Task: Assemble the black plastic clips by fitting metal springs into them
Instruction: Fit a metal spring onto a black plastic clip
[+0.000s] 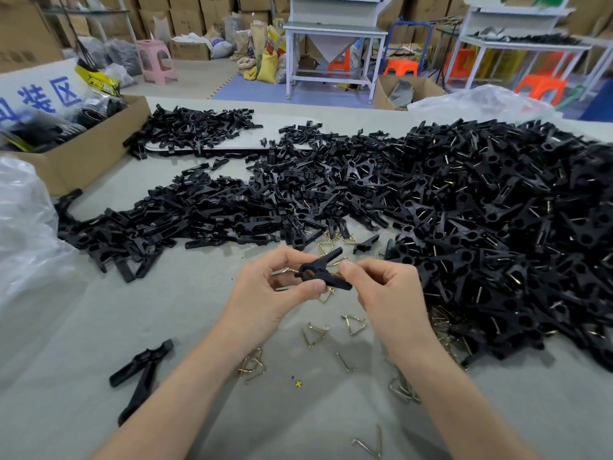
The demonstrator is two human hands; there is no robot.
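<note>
Here we hold one black clip [323, 270] above the grey table [298, 410], between both hands. Our left hand [265, 293] pinches its rounded end between thumb and fingers. Our right hand [384, 293] has its fingers curled and its thumb against the forked end; whether it also holds a spring we cannot tell. Loose springs [353, 323] lie on the table just below. A big heap of clips [497, 210] sits to the right, and black parts [199, 210] are piled to the left.
</note>
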